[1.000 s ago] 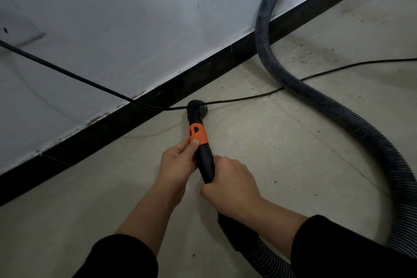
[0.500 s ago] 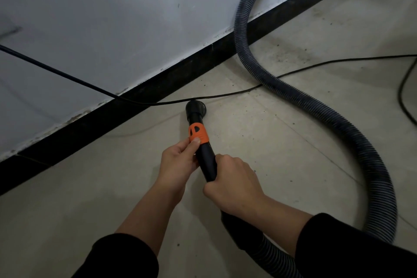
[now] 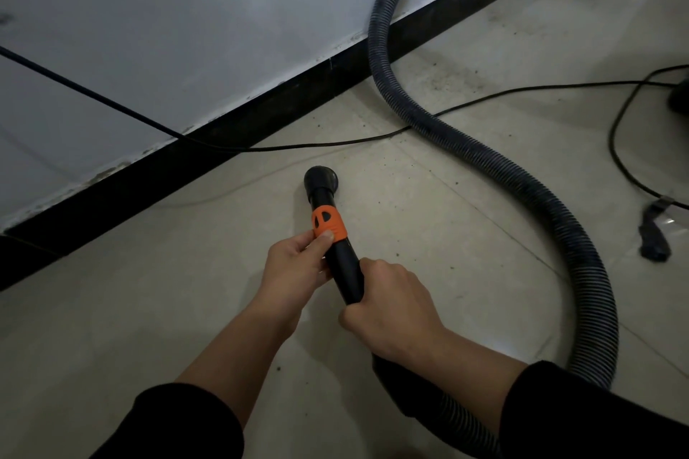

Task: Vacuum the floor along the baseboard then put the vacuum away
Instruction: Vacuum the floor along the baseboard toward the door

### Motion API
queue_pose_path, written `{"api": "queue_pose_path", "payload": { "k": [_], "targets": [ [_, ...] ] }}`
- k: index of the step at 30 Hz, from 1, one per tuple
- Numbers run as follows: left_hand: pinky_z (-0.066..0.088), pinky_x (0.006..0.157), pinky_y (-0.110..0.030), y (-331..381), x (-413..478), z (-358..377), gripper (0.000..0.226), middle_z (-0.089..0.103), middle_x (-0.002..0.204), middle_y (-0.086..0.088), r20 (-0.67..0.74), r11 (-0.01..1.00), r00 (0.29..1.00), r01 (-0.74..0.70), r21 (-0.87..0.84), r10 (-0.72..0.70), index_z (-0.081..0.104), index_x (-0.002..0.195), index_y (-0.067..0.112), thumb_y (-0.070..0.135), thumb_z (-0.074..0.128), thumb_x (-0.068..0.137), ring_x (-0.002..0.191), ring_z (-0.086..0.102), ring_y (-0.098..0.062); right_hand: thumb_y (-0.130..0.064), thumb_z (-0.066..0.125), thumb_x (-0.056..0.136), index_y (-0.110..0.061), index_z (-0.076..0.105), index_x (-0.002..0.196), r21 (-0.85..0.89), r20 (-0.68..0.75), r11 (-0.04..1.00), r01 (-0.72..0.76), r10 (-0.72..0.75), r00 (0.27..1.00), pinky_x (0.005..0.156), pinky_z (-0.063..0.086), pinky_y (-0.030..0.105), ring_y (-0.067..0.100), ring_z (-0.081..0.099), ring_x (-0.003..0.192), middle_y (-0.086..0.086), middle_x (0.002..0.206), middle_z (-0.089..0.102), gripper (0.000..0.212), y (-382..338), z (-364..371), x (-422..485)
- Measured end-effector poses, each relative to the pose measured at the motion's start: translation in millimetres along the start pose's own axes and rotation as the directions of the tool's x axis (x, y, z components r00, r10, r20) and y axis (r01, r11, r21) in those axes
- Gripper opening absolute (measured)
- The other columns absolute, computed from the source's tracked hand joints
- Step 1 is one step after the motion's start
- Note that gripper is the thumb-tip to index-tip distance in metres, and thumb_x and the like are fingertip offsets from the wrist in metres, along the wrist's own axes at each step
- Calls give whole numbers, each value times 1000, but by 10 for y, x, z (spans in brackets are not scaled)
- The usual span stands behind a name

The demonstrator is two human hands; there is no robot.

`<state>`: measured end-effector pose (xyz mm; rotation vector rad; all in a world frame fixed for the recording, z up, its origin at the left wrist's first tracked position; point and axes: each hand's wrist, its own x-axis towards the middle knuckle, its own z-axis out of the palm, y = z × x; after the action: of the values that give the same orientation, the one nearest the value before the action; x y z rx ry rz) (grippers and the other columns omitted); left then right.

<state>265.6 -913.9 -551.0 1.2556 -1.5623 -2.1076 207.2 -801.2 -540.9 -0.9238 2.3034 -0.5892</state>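
Note:
A black vacuum nozzle with a round head rests on the beige tiled floor, a short way off the black baseboard. Both hands hold its black tube. My left hand grips the tube just below the orange collar, thumb on the collar. Lower down, my right hand is wrapped round the tube. The ribbed black hose loops from under my right arm out to the right and back up the white wall.
A thin black power cord runs down the wall, along the floor by the baseboard and under the hose. Another cord loop and a dark attachment lie at the right edge. Dark grit specks dot the tiles.
The nozzle has pulled back from the baseboard and cord towards me. The view has shifted right, bringing the cord loop and dark attachment into sight. Both hands keep their grip.

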Motion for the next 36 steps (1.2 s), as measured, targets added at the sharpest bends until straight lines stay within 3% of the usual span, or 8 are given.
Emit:
{"api": "queue_pose_path", "payload": {
  "k": [6,11,15,20,23,26,29,36],
  "targets": [
    [57,74,-19,-109,-174,59,14,73,101,-7,26,999,1000,3,-34,-3,66,93,20,17,54,97,93,71,-16,-23,62,75,-20,44,85,-48,-7,999,2,-2,1000,50,35,23,14,47,60,-6,69,45,21,126,38,-155],
    [56,71,-19,-196,-313,177,14,74,94,-2,19,995,1000,4,-99,-2,67,88,23,17,57,96,88,72,-13,-23,62,74,-20,45,83,-78,-13,997,-6,4,1000,58,45,29,17,51,62,-4,69,48,20,253,-7,-268],
    [56,70,-18,-189,-410,270,16,73,91,-3,3,989,1000,27,-148,-27,66,83,23,16,59,95,89,72,-15,-24,66,69,-19,47,78,-90,27,996,-11,13,1000,55,44,30,20,53,61,-2,68,52,21,342,-126,-321],
    [54,76,-21,-151,-489,400,14,71,95,-4,-19,980,995,88,-178,-93,63,83,22,15,59,95,93,69,-17,-22,71,65,-17,56,84,-115,127,993,-2,16,992,61,51,34,22,60,67,1,72,59,25,435,-333,-332],
    [54,75,-22,-142,-548,469,14,70,93,-4,-22,972,990,130,-195,-137,64,83,19,12,59,94,91,69,-17,-21,74,65,-20,52,78,-118,173,993,-15,36,984,56,47,32,21,59,66,0,70,57,25,473,-418,-397],
    [55,81,-26,-182,-584,536,6,72,99,-8,-15,965,986,161,-205,-167,67,93,13,13,61,93,95,69,-20,-24,78,64,-20,55,80,-158,206,987,-16,49,977,55,45,29,19,59,67,-1,71,58,28,502,-538,-455],
    [54,85,-26,-226,-641,598,12,72,102,-9,-13,955,983,177,-237,-186,67,103,10,14,63,92,97,69,-20,-25,80,64,-18,61,87,-186,232,982,-20,63,971,54,44,27,17,60,67,-2,72,60,31,523,-650,-511],
    [56,73,-17,-282,-812,723,9,73,95,-9,36,938,974,224,-266,-222,68,98,8,11,65,91,92,71,-16,-25,80,63,-23,60,88,-245,278,969,-39,109,954,53,39,24,15,59,67,-3,73,60,32,643,-800,-695]
  ]
}}
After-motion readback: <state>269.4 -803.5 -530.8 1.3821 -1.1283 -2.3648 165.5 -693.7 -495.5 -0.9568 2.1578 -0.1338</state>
